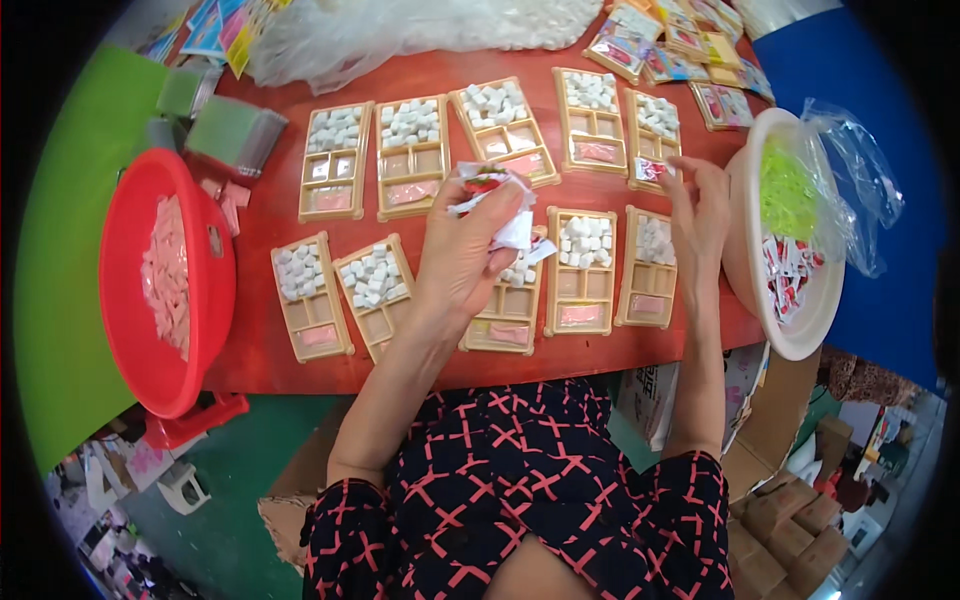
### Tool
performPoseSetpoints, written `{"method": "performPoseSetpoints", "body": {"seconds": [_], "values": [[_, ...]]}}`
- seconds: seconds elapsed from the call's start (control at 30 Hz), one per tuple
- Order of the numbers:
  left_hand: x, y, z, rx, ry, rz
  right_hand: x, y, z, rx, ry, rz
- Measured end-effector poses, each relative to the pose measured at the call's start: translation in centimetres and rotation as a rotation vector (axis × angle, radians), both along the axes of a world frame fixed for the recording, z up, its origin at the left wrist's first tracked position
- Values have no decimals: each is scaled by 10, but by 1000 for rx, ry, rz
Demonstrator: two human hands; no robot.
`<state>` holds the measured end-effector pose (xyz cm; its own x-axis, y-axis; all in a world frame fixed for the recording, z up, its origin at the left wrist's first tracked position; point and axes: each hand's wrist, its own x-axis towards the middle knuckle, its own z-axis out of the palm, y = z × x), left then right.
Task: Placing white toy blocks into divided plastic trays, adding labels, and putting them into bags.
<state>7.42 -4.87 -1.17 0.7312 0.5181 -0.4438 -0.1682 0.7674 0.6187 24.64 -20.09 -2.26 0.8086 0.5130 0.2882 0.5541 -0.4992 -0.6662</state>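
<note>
My left hand (462,235) is closed round a bunch of small white-and-red sachets (512,225), held above the middle trays. At the far right tray (634,110), my right hand (700,205) has its fingertips at one small red-and-white sachet (650,171), which sits over a lower compartment. Beige divided trays stand in two rows; each visible one has white cubes (586,242) in its large compartment. Pink flat packets (581,316) lie in the bottom compartments of most trays. My left hand and its sachets partly cover a tray (497,333) in the near row.
A red basin (222,290) of pink packets is at the left. On the right, a cream basin (738,215) holds green pieces and sachets beside a clear bag (868,185). Packed sets (690,45) and clear plastic (420,35) lie at the back. Cardboard boxes (790,530) stand below right.
</note>
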Motion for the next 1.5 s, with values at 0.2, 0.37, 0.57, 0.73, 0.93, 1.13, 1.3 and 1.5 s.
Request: {"method": "performPoseSetpoints", "body": {"seconds": [0.2, 0.37, 0.57, 0.73, 0.93, 1.13, 1.3, 1.5], "values": [[4, -11, -8, 89, -102, 70, -76, 39, 20, 269, 1256, 362], [-3, -8, -12, -30, -115, 54, -54, 30, 10, 220, 1125, 336], [0, -2, -18, 21, -92, 115, -50, 36, 28, 133, 1019, 329], [8, -6, -10, 19, -166, 34, -44, 36, 19, 166, 1185, 473], [-19, 32, -15, 93, -27, 119, 9, 27, 4, 101, 602, 231], [-26, 18, -15, 31, 25, 29, 35, 51, -28, -121, 321, 209], [-27, 14, -10, 7, 89, -18, 19, 54, -14, -184, -272, 287], [-34, 7, -8, 36, 65, -68, -65, 86, 23, 136, 571, 729]]}}
